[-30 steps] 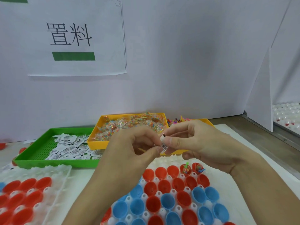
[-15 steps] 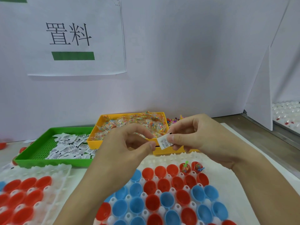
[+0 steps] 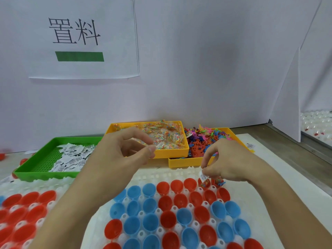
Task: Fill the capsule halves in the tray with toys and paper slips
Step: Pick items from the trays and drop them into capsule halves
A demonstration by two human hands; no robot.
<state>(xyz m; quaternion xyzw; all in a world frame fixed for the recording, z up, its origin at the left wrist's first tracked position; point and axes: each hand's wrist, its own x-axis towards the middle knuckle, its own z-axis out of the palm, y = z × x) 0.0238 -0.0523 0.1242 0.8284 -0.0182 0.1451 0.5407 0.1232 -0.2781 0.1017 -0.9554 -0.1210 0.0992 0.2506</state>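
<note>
A: Left side?
B: Green bin (image 3: 43, 159) of slips. Left hand (image 3: 118, 155) raised, fingers loosely curled, holding nothing.
A: Right?
B: Right hand (image 3: 228, 164) pinches paper slip (image 3: 204, 176) over a red capsule half (image 3: 203, 184), tray's (image 3: 149, 177) far row.

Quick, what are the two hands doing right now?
Left hand: fingers loosely curled, holding nothing that shows.
Right hand: pinching a paper slip over a red capsule half in the tray.
</note>
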